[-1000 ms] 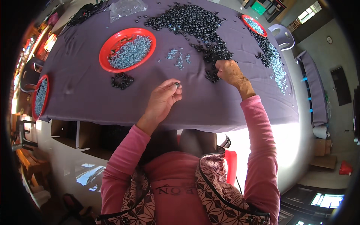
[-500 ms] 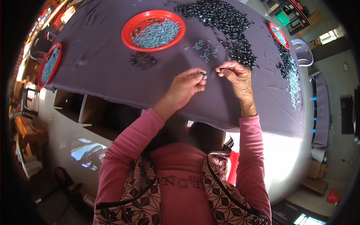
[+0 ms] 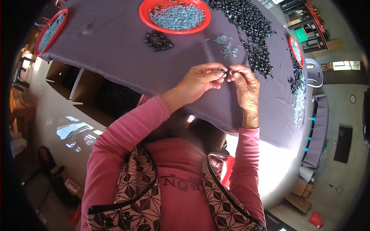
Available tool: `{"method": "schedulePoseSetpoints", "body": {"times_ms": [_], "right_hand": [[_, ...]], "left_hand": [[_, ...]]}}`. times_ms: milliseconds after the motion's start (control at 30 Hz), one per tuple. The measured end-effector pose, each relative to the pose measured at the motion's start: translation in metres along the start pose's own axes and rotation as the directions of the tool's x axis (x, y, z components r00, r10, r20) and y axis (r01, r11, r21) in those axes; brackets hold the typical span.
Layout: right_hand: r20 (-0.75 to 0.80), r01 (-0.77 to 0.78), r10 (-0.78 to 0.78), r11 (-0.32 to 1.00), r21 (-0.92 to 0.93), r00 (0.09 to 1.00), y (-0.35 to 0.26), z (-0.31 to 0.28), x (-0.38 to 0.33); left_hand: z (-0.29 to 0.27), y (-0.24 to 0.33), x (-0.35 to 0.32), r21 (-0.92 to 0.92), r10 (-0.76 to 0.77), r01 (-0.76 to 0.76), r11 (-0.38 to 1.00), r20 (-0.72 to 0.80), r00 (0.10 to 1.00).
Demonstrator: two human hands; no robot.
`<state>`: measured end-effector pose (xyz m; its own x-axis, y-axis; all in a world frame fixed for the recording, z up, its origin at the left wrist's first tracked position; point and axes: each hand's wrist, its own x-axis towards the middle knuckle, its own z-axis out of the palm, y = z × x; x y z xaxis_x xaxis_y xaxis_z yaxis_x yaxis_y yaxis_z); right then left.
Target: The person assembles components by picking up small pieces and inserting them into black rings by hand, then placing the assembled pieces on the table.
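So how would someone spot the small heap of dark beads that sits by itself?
Start at the big red tray of pale bits at the top of the purple cloth. Just below its left rim lies the small heap, a tight cluster, unlike the long dark spill to the right.

1. The single head view looks steeply down from above the person's own chest and pink sleeves.
2. It faces forward over the purple-covered table [image 3: 115,50], close to the hands.
3. Fisheye bending curves the table edge; the dark rim probably hides the room's sides.
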<state>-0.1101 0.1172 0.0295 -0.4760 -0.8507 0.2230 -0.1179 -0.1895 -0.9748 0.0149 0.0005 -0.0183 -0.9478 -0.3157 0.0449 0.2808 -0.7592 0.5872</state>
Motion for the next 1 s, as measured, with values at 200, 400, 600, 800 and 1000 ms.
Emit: {"method": "schedulePoseSetpoints", "body": {"times_ms": [200, 400, 600, 800, 1000], "right_hand": [[-0.017, 0.014, -0.013, 0.998, 0.067, 1.0, 0.009, -0.003, -0.004], [-0.025, 0.051, -0.049, 0.996, 0.079, 0.998, 0.015, -0.003, -0.002], [-0.023, 0.128, -0.129, 0.992, -0.008, 0.991, 0.014, 0.002, 0.001], [0.019, 0.182, -0.181, 0.971, -0.158, 0.983, 0.004, 0.001, 0.004], [0.08, 0.195, -0.18, 0.934, -0.298, 0.98, -0.011, 0.003, 0.005]], "left_hand": [[0.008, 0.001, -0.004, 0.051, 0.01, -0.008, 0.999, -0.049, 0.999], [0.008, 0.0, -0.002, 0.092, 0.02, -0.013, 0.996, -0.076, 0.997], [0.008, 0.0, -0.003, 0.124, 0.032, -0.021, 0.992, -0.091, 0.995], [0.01, 0.0, -0.004, 0.15, 0.031, -0.018, 0.989, -0.084, 0.996], [0.009, -0.002, -0.005, 0.142, 0.033, -0.019, 0.99, -0.095, 0.995]]}}
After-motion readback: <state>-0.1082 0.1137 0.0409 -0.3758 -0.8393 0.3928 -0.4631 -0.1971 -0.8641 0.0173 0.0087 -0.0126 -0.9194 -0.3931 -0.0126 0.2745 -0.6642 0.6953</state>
